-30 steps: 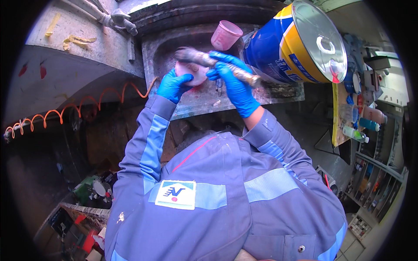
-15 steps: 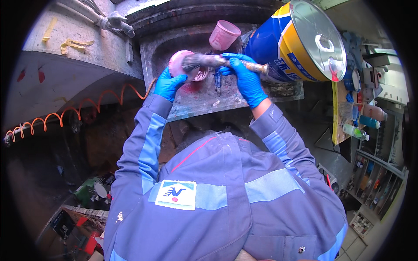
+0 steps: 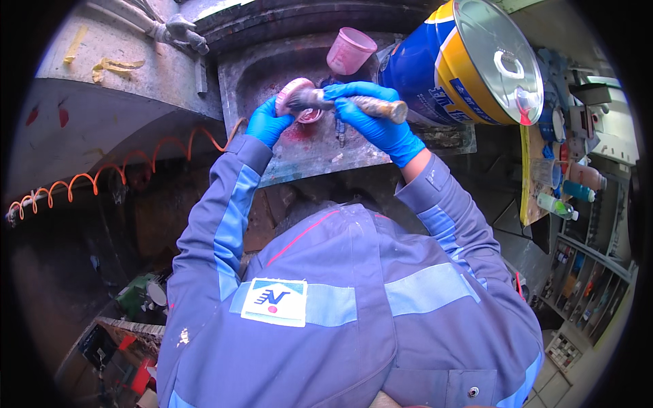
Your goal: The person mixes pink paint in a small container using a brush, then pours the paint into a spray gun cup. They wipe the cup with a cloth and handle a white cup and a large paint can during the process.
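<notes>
Both my hands wear blue gloves and work over a stained metal basin [image 3: 258,75]. My left hand [image 3: 267,124] holds a small round pink-stained container [image 3: 294,98], tipped on its side above the basin. My right hand [image 3: 377,122] grips a paint-crusted brush [image 3: 360,105] by its handle. The bristles point left into the container's opening. A patch of pink paint stains the basin floor just below the container.
A pink plastic cup [image 3: 350,51] stands at the basin's back. A big blue and yellow metal can [image 3: 469,64] lies tilted at the right. An orange coiled hose [image 3: 122,173] runs along the left. Shelves with bottles [image 3: 564,197] are at the far right.
The container has been lifted and tipped up in my left hand, and the brush has swung so its bristles now work inside it. Both hands shifted slightly back.
</notes>
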Action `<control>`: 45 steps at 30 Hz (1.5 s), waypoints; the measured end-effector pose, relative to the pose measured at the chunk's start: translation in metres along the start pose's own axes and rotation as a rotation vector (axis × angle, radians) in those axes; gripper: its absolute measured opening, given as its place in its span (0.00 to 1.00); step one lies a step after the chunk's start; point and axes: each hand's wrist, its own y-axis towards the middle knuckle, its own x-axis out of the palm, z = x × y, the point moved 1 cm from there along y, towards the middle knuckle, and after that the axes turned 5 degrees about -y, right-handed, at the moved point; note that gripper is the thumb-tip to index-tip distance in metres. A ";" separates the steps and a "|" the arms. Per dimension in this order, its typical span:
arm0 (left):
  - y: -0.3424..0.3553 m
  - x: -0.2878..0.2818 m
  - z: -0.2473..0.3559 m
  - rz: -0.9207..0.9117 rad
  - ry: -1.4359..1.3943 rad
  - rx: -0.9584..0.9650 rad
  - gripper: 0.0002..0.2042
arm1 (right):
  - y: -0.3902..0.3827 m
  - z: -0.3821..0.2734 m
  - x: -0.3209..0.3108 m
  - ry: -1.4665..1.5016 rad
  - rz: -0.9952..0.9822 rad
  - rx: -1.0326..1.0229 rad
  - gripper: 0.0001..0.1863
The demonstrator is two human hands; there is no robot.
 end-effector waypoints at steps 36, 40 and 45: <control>-0.002 -0.027 -0.012 0.116 0.361 0.069 0.15 | -0.026 0.006 -0.008 -0.074 0.159 -0.072 0.10; -0.001 -0.029 -0.017 0.085 0.147 0.091 0.14 | -0.020 0.009 0.005 0.151 0.081 0.130 0.10; 0.002 -0.036 -0.019 0.059 0.045 0.061 0.18 | -0.020 0.024 -0.008 0.091 0.322 0.502 0.10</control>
